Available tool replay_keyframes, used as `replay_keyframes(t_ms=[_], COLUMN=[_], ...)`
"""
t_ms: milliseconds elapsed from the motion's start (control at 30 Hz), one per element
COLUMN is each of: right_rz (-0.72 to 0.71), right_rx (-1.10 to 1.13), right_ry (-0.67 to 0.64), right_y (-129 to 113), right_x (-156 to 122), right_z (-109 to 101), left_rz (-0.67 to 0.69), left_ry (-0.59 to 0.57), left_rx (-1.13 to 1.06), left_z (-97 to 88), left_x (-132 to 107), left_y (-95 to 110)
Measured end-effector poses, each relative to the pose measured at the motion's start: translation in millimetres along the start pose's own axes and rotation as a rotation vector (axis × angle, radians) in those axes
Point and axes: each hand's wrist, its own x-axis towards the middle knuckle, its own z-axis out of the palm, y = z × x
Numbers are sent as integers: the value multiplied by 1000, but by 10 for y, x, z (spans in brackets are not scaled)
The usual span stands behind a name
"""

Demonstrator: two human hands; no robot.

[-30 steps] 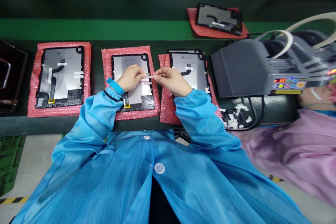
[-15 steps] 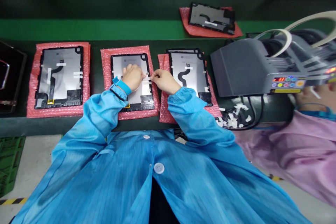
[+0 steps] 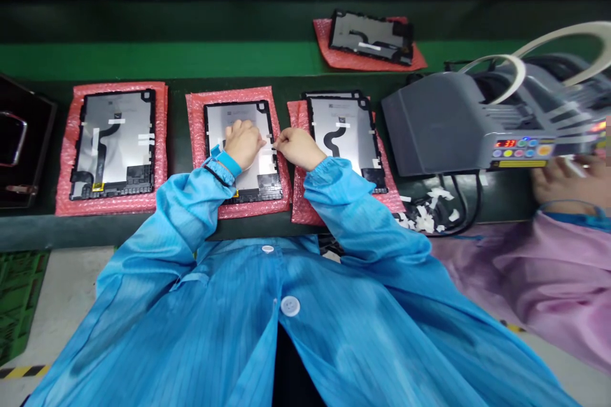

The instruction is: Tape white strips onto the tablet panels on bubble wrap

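A tablet screen panel (image 3: 224, 116), silver-backed with a black frame, lies on red bubble wrap (image 3: 195, 116) in front of me. My left hand (image 3: 242, 145) rests on it with fingers curled; what its fingertips hold, if anything, is too small to make out. At the panel's right edge, my right hand (image 3: 300, 147) pinches a tiny strip of white tape (image 3: 274, 145), mostly hidden by the fingertips. Another panel (image 3: 351, 127) lies right of this hand, overlapping a further panel. A left-hand panel (image 3: 125, 140) carries white tape strips and a black flex cable.
A grey tape dispenser (image 3: 434, 127) with a red display stands at right, white scraps (image 3: 424, 217) and cables before it. A co-worker's hand (image 3: 568, 181) is beside it. Further panels on red wrap, one at the back (image 3: 372, 38), lie beyond. A dark box (image 3: 21, 140) stands left.
My fingertips have drawn slightly apart at the panel's right edge. The dispenser's display went from 33 to 37. The co-worker's hand shows more, and the whole view has shifted a little.
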Motion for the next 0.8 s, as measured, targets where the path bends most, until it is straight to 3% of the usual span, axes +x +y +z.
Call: replay_keyframes(t_ms=[500, 800], right_rz=[-186, -195], right_rx=[168, 284], right_ry=[38, 17], right_y=[116, 161], right_x=[-64, -63], right_z=[44, 12], left_rz=[-6, 17], left_ry=[-9, -42], left_rx=[-90, -97], left_z=[-18, -52], left_x=[8, 18], left_y=[-38, -53])
